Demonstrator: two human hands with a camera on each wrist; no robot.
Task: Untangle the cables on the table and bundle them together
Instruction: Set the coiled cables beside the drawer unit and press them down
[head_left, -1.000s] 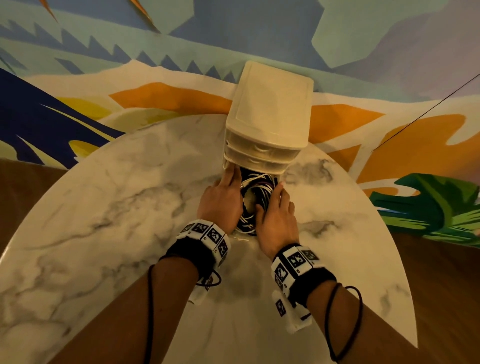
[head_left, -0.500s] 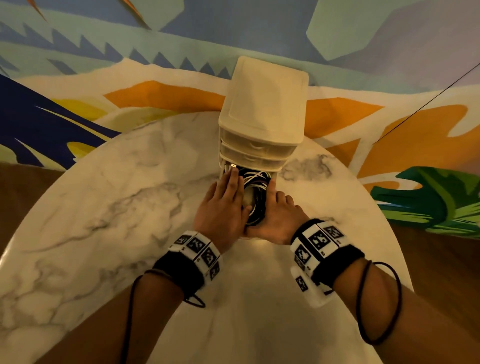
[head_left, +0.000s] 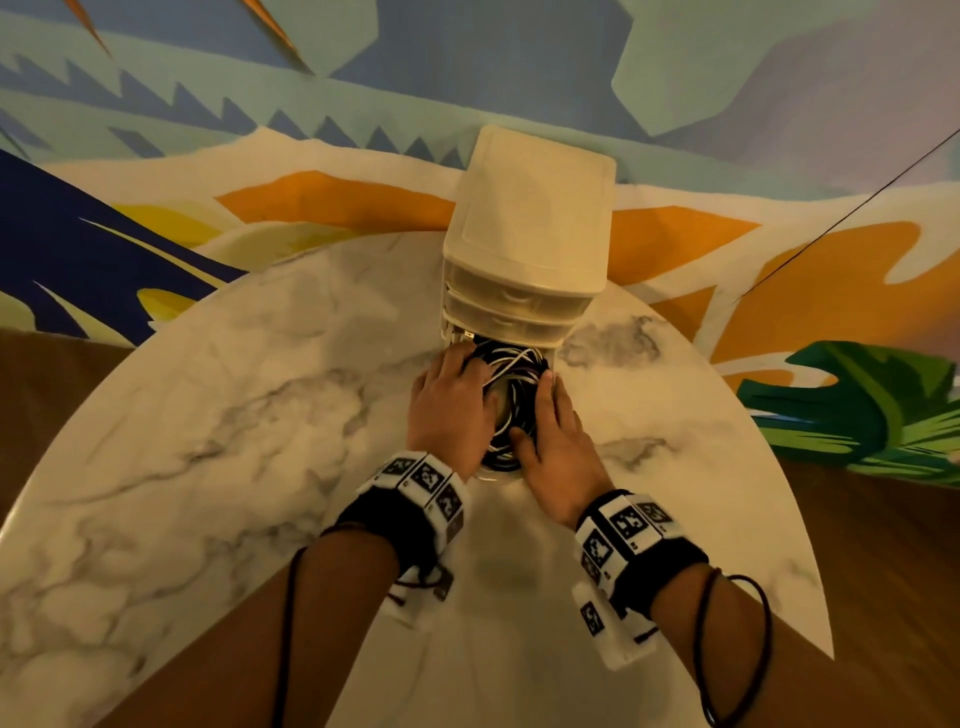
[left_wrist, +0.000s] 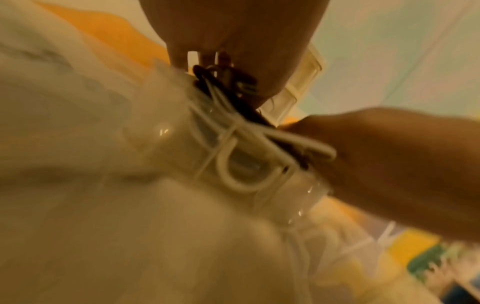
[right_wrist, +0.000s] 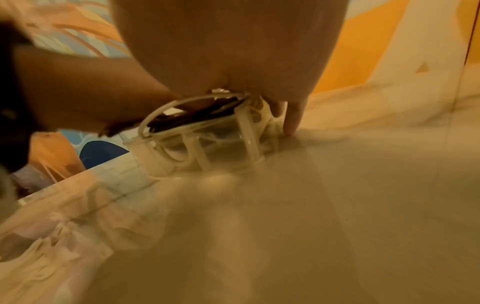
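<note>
since half a second before, the right hand (head_left: 558, 441) had swung its wrist back toward the body, and the left hand (head_left: 449, 410) had curled its fingers onto the cables (head_left: 511, 384). both hands flanked the coiled black and white cables, which sat in a clear drawer (right_wrist: 207, 144) pulled out of the bottom of the cream drawer unit (head_left: 524, 249) on the marble table (head_left: 234, 415). left fingers pressed the coil's far left; the right hand lay fairly flat along its right edge.
</note>
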